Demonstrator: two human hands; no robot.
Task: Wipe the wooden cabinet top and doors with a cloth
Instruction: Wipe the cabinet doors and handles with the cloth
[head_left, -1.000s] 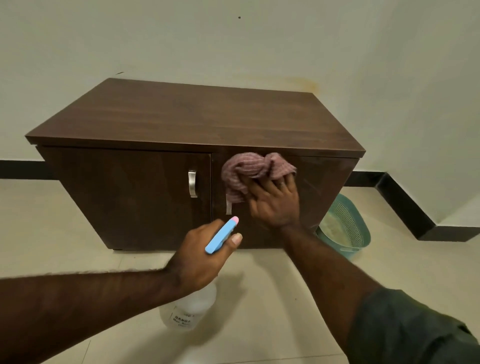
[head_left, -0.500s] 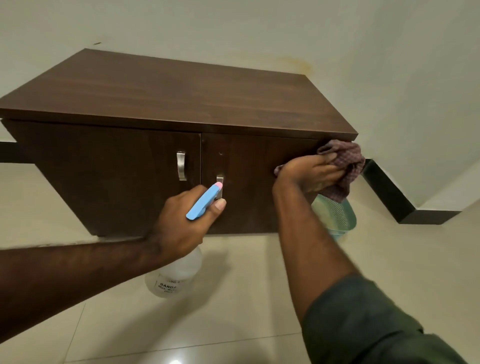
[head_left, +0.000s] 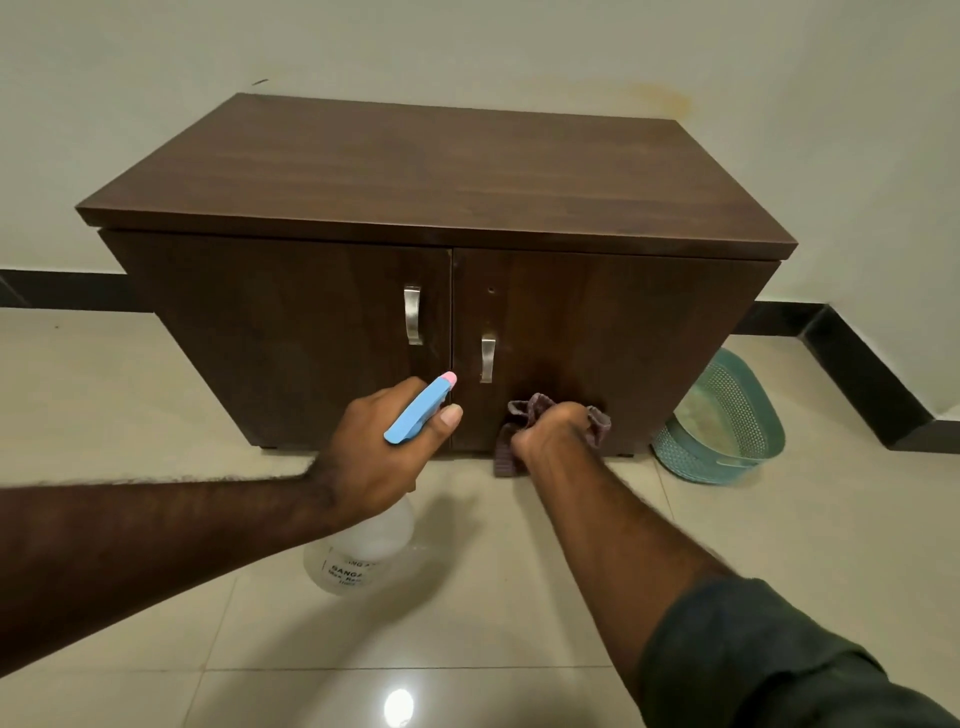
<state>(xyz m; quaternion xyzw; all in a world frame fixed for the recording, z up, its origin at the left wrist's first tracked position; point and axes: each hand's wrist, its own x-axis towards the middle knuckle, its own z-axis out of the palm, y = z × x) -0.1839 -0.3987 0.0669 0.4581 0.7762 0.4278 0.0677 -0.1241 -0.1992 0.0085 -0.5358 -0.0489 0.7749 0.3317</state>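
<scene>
My left hand (head_left: 387, 447) is wrapped around the neck of a clear spray bottle (head_left: 358, 556), thumb beside its blue trigger (head_left: 418, 413). My right hand (head_left: 548, 431) is bunched tight on the checked cloth (head_left: 506, 447), pressing it against the lower edge of the cabinet's right door (head_left: 613, 332), below its metal handle (head_left: 487, 358). The wooden cabinet top (head_left: 441, 171) lies beyond. A teal basket (head_left: 727, 421) leans by the cabinet's right corner.

The clear plastic spray bottle (head_left: 358, 558) carries a white label reading "SANGA…"; its smaller lines are too blurred to read.
</scene>
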